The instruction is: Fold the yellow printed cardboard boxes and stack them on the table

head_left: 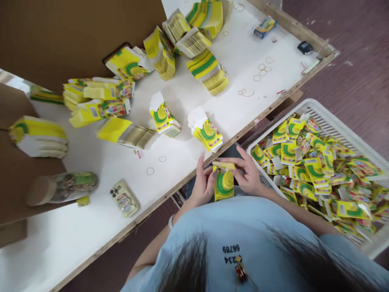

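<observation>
Close to my body, just off the table's front edge, I have a small yellow and green carton (224, 185) between both hands. My left hand (201, 185) grips it at the left side, thumb on its upper part. At the right top edge, my right hand (249, 175) pinches it, forefinger raised. The carton's upper end faces me as a pale yellow strip; whether its flap is closed I cannot tell. Nearest to the hands on the table stands a short stack of cartons (208, 132) with white flaps up, and a similar stack (164, 117) is left of it.
A white plastic basket (326, 111) heaped with cartons stands at right, below table height. Bundles of flat cartons (209, 73) line the table's back. A phone (124, 198), a jar (69, 187), rubber bands (263, 69), a blue box (265, 27) and a cardboard box (75, 36) are around.
</observation>
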`<state>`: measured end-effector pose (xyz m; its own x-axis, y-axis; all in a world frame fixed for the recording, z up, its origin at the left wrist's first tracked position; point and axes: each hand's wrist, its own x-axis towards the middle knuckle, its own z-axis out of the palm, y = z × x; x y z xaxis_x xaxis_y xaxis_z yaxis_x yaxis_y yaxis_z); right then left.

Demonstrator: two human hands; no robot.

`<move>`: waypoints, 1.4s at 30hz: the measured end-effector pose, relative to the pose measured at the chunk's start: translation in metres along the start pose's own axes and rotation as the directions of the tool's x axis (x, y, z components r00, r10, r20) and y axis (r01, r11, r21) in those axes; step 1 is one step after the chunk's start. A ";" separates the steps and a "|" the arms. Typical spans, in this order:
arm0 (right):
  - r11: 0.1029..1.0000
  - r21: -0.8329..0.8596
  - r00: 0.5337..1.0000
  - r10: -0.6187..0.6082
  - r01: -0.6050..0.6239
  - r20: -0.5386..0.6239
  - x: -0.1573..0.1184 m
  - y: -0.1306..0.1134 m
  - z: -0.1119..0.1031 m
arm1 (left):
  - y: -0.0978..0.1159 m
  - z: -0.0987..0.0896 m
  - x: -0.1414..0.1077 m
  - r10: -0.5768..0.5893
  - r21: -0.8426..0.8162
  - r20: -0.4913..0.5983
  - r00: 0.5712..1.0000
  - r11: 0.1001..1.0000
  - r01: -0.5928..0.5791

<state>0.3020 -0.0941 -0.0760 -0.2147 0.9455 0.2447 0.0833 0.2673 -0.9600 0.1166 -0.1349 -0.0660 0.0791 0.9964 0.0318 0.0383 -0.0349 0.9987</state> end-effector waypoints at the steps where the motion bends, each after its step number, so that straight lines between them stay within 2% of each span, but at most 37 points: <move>1: 0.998 -0.006 0.997 -0.061 0.062 0.053 -0.001 0.001 -0.004 | 0.001 -0.001 0.001 0.017 0.021 0.016 1.000 1.000 -0.017; 3: 0.984 -0.003 0.968 -0.173 0.176 0.181 -0.003 0.001 -0.013 | 0.003 -0.004 0.004 0.041 0.073 0.070 0.997 0.996 -0.046; 5: 0.983 0.003 0.952 -0.178 0.183 0.248 -0.006 -0.003 -0.020 | 0.008 -0.006 0.005 0.033 0.116 0.104 0.994 0.992 -0.045; 6: 0.993 0.001 0.960 -0.116 0.120 0.255 -0.008 -0.007 -0.021 | 0.011 -0.007 0.006 0.017 0.130 0.107 0.994 0.991 -0.031; 8: 0.994 0.017 0.960 0.097 -0.105 0.261 -0.012 -0.017 -0.019 | 0.014 -0.007 0.006 -0.014 0.152 0.084 0.996 0.988 0.001; 10: 0.940 0.075 0.910 0.299 -0.333 0.287 -0.015 -0.026 -0.014 | 0.015 -0.006 0.004 -0.036 0.159 0.082 0.996 0.987 0.023; 11: 0.905 0.109 0.879 0.361 -0.410 0.311 -0.016 -0.030 -0.012 | 0.014 -0.005 0.003 -0.044 0.154 0.090 0.995 0.988 0.030; 13: 0.852 0.171 0.839 0.416 -0.494 0.351 -0.016 -0.035 -0.012 | 0.012 -0.005 0.001 -0.046 0.140 0.113 0.992 0.990 0.030; 16: 0.798 0.260 0.818 0.433 -0.543 0.378 -0.014 -0.036 -0.021 | 0.009 -0.005 -0.003 -0.005 0.124 0.129 0.992 0.992 -0.011; 18: 0.748 0.307 0.785 0.436 -0.588 0.441 -0.014 -0.035 -0.027 | 0.007 -0.005 -0.005 0.028 0.136 0.129 0.991 0.990 -0.046; 20: 0.699 0.326 0.743 0.443 -0.637 0.502 -0.017 -0.032 -0.025 | 0.005 -0.002 -0.007 0.057 0.169 0.118 0.991 0.983 -0.077; 21: 0.684 0.331 0.737 0.460 -0.650 0.496 -0.018 -0.030 -0.022 | 0.004 -0.001 -0.007 0.069 0.189 0.112 0.991 0.978 -0.089; 23: 0.691 0.346 0.768 0.515 -0.634 0.380 -0.018 -0.024 -0.014 | 0.000 0.001 0.000 0.089 0.237 0.132 0.987 0.964 -0.118; 25: 0.744 0.322 0.809 0.559 -0.586 0.181 -0.016 -0.015 -0.015 | -0.006 -0.002 0.021 0.138 0.323 0.178 0.974 0.927 -0.191; 27: 0.838 0.188 0.847 0.529 -0.512 -0.051 -0.011 -0.007 -0.039 | -0.015 -0.011 0.059 0.227 0.463 0.161 0.960 0.842 -0.277; 29: 0.893 -0.102 0.877 0.400 -0.439 -0.267 -0.010 -0.002 -0.083 | -0.024 -0.027 0.107 0.310 0.622 0.011 0.951 0.742 -0.250; 30: 0.864 -0.288 0.886 0.309 -0.414 -0.346 -0.011 0.000 -0.109 | -0.029 -0.035 0.132 0.323 0.679 -0.078 0.943 0.710 -0.186; 31: 0.782 -0.457 0.888 0.261 -0.425 -0.379 -0.014 0.001 -0.133 | -0.033 -0.044 0.156 0.308 0.715 -0.153 0.939 0.691 -0.110; 32: 0.656 -0.605 0.885 0.244 -0.452 -0.397 -0.016 0.003 -0.155 | -0.037 -0.053 0.176 0.261 0.731 -0.211 0.942 0.682 -0.026; 34: 0.383 -0.780 0.867 0.153 -0.495 -0.475 -0.017 0.010 -0.182 | -0.043 -0.069 0.206 0.126 0.741 -0.240 0.963 0.664 0.098; 35: 0.309 -0.818 0.872 0.108 -0.486 -0.477 -0.014 0.015 -0.185 | -0.045 -0.076 0.215 0.073 0.742 -0.233 0.970 0.658 0.128; 36: 0.294 -0.838 0.884 0.068 -0.460 -0.462 -0.007 0.021 -0.181 | -0.047 -0.080 0.221 0.043 0.743 -0.217 0.975 0.656 0.137; 37: 0.335 -0.847 0.905 0.045 -0.413 -0.423 0.002 0.026 -0.171 | -0.047 -0.084 0.225 0.036 0.743 -0.201 0.979 0.657 0.129; 39: 0.505 -0.816 0.951 0.033 -0.282 -0.308 0.029 0.036 -0.137 | -0.046 -0.088 0.228 0.060 0.743 -0.174 0.983 0.663 0.091; 42: 0.725 -0.681 0.990 0.011 -0.103 -0.139 0.079 0.048 -0.068 | -0.037 -0.088 0.224 0.102 0.742 -0.121 0.987 0.670 0.022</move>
<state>0.3550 0.0064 -0.0933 -0.0769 0.9649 0.2510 0.7449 0.2230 -0.6288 0.0451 0.0965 -0.0922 -0.0383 0.9897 0.1380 0.7668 -0.0595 0.6391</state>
